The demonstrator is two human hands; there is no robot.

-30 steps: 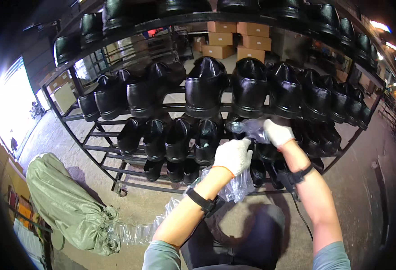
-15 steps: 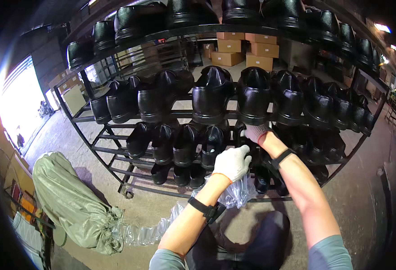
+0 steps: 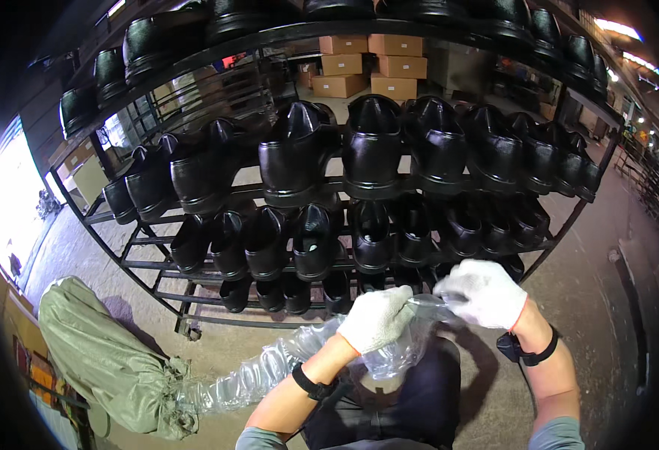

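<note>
My left hand [image 3: 378,319], in a white knit glove, is closed on a bunched length of clear plastic film [image 3: 401,346]. On the right, my right hand [image 3: 485,294], gloved the same way, pinches the edge of that film, which stretches between the two hands. Leftward the film runs crumpled to the mouth of a green woven sack [image 3: 112,352] on the floor. Just beyond my hands stands a black metal rack [image 3: 269,324] with rows of black shoes. Closest above the hands is a shoe [image 3: 371,238] on the lower tier, heel facing me.
Larger black shoes [image 3: 371,154] fill the tier above, and more sit on the top tier. Cardboard boxes [image 3: 398,67] are stacked behind the rack. A bright doorway [image 3: 18,195] is at far left; more metal racks [image 3: 648,180] are at far right.
My right hand has come out from the rack's lower tier toward me and now grips the film. My left hand has dropped slightly, still holding film. The view has shifted rightward.
</note>
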